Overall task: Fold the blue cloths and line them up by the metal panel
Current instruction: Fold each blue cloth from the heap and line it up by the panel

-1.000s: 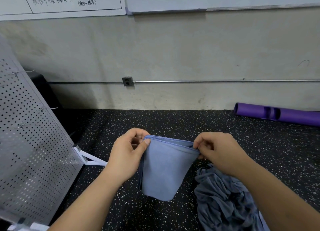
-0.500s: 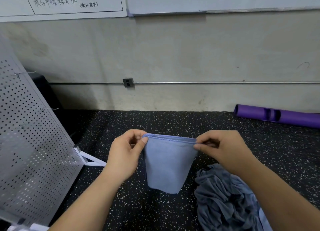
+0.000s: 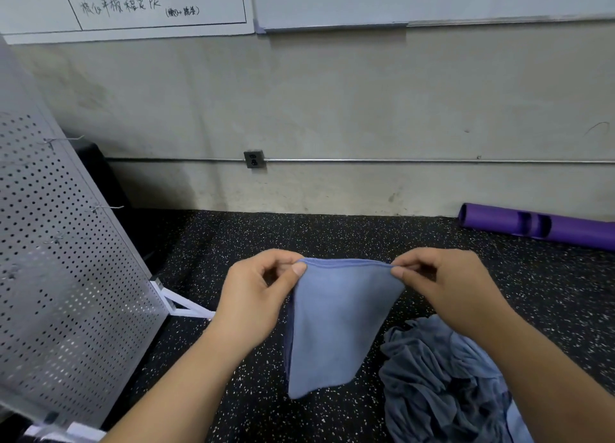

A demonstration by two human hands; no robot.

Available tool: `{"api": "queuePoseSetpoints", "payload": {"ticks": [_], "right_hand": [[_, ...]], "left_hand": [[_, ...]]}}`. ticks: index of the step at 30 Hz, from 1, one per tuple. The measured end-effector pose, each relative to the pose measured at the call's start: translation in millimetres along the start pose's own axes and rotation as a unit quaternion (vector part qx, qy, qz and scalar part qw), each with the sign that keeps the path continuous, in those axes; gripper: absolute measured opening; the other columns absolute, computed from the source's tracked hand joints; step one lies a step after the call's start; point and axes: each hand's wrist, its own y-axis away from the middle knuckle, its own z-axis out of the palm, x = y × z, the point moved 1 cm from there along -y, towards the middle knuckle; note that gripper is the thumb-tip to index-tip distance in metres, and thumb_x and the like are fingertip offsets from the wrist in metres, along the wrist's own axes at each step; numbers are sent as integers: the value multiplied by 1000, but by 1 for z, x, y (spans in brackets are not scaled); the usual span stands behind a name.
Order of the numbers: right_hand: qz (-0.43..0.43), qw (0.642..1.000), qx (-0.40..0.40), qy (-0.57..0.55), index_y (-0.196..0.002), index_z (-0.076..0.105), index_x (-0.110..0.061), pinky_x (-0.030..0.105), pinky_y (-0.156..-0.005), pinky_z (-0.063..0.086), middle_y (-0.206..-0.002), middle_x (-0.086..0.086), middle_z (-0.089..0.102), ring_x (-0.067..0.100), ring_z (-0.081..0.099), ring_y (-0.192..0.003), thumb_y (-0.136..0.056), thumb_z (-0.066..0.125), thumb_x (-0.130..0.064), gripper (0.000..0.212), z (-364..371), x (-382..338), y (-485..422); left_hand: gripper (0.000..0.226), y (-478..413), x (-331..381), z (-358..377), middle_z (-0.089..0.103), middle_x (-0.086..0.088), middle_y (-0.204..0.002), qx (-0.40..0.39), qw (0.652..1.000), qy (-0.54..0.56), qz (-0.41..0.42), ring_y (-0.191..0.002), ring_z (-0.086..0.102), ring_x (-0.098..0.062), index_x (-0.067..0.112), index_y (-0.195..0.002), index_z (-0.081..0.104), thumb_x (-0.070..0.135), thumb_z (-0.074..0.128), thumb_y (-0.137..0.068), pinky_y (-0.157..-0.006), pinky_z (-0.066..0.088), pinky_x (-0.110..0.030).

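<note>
Blue cloth: we hold a folded blue cloth [image 3: 327, 329] up in the air in front of us, its top edge stretched level, the rest hanging down and narrowing toward the bottom above the floor
Left hand: our left hand [image 3: 258, 298] pinches the cloth's upper left corner, thumb pressed against the curled fingers
Right hand: our right hand [image 3: 447, 289] pinches the upper right corner the same way, fingers closed on the hem
Pile: we see a heap of crumpled blue cloths [image 3: 442, 386] on the floor, low right, just beside the hanging one
Metal panel: a perforated metal panel [image 3: 63, 276] leans at our left on white feet
Floor: black speckled floor [image 3: 233, 243]
Far off: a purple roll [image 3: 539, 226] lies by the wall
</note>
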Motion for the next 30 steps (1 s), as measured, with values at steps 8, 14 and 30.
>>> {"api": "queuePoseSetpoints", "payload": {"ticks": [8, 14, 30], "right_hand": [[0, 999, -11, -48, -87, 82, -37, 12, -71, 53, -79, -18, 77, 3, 70, -73, -88, 86, -20, 18, 0, 0, 1], [12, 995, 14, -94, -88, 84, -37, 15, -68, 55, -79, -14, 78, 3, 68, -71, -87, 87, -20, 17, 1, -4, -2], [159, 962, 128, -181, -105, 73, -29, 45, -71, 67, -91, -3, 76, 17, 77, -63, -99, 73, -12, 19, 44, -1, -3]], "left_hand": [[10, 0, 0, -1, 74, 17, -90, 18, 995, -101, 10, -76, 67, -4, 31, -95, 71, 25, 70, -102, -72, 51, -20], [9, 0, 8, -5, 74, 20, -92, 59, 992, -110, 34, -80, 68, -5, 31, -97, 71, 25, 70, -103, -73, 49, -13], [21, -1, 22, 6, 66, -15, -81, -72, 995, 64, 26, -69, 50, -16, 21, -110, 73, 3, 67, -102, -65, 41, -25]]}}
